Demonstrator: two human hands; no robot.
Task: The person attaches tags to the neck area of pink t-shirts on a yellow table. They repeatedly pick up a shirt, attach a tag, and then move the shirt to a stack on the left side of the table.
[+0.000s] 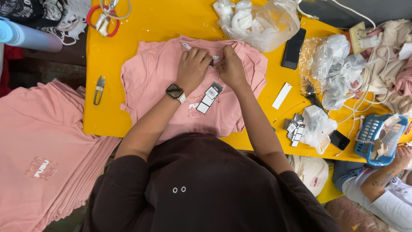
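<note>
one yellow table (141,25) bears one pink t-shirt (150,77). the left hand (193,68) and right hand (229,66) both pinch its collar at the far edge. one hang tag (209,98) lies on the shirt; one snips (99,89) rests left of it.

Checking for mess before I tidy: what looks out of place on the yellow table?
Little stands out. A white blank tag lies alone and askew on the yellow table, apart from the tag pile.

A bright yellow table (128,25) fills the upper middle of the frame under even light; dark floor (38,68) shows at upper left.
</note>
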